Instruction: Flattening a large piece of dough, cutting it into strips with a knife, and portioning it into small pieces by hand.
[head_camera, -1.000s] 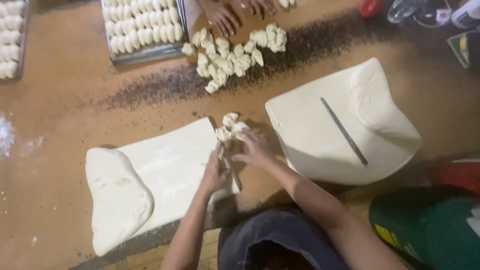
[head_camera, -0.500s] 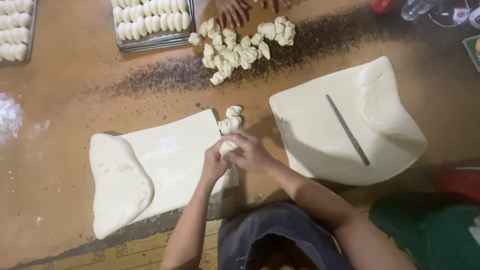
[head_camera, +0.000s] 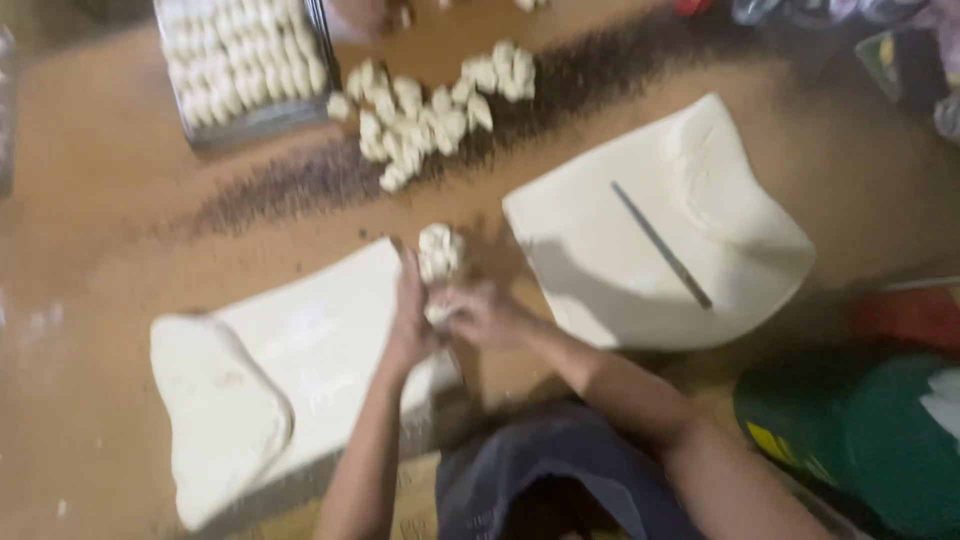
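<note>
1. Dough piece (head_camera: 438, 312), small and pale, pinched between the two hands at the right edge of the left dough sheet (head_camera: 320, 350), low in the middle of the view
2. Left hand (head_camera: 412, 312) set upright against the piece, fingers pressed together and pointing away from the body; blurred, so finer detail not readable
3. Right hand (head_camera: 483, 316) curled in from the right, fingertips closed on the same piece, touching the left hand
4. Small cluster of cut dough pieces (head_camera: 440, 250) just beyond the fingertips, on the bare brown table (head_camera: 110, 220), between the two sheets
5. Left dough sheet flat and roughly rectangular, its near-left corner folded over into a thick rounded flap (head_camera: 215, 410)
6. Right dough sheet (head_camera: 610, 260) well apart from the hands, far-right part folded over itself; thin dark blade or rod (head_camera: 662, 246) lying slantwise on top
7. Larger heap of shaped dough pieces (head_camera: 430, 115) farther up the table, resting on a dark speckled streak (head_camera: 300, 180) across the surface
8. Metal tray (head_camera: 245, 70) at the upper left, packed with rows of shaped pieces, just beside the heap
9. Another person's hand (head_camera: 365, 18) at the top edge, beside the tray, too blurred to tell the fingers
10. Green and red objects (head_camera: 860, 430) at the lower right, kind not clear
</note>
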